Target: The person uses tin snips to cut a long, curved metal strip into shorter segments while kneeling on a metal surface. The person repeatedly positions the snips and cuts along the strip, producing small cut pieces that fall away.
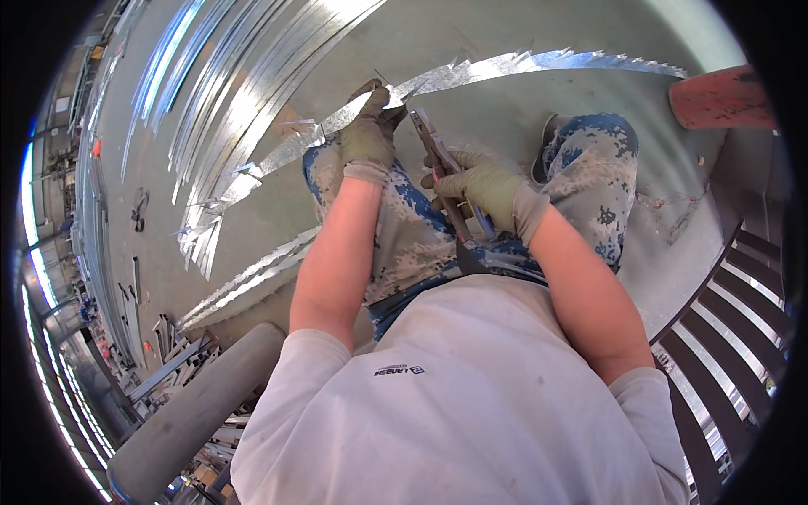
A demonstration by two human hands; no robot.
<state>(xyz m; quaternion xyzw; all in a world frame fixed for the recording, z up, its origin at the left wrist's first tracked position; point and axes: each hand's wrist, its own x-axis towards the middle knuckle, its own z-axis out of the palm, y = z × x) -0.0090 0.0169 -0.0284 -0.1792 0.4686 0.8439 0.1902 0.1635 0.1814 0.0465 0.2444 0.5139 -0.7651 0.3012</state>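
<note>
Counted: one metal strip (497, 71), one pair of snips (431, 143), two gloved hands; the loose pieces (252, 84) left of the strip overlap beyond counting. Greenish floor (480, 27) underlies the strip; a red post (724, 97) stands at its right end. Left hand (370, 139): fingers closed around the strip. Right hand (488, 189): fingers curled about the snips, bodyward of the strip.

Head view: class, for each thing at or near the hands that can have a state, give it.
Left hand: gloved, closed on the metal strip.
Right hand: gloved, closed around the plier-like tool.
Metal strip: held, jagged tabs jutting from its edge.
Plier-like tool: held; jaw opening unclear.
Loose strips: lying lengthwise, side by side.
</note>
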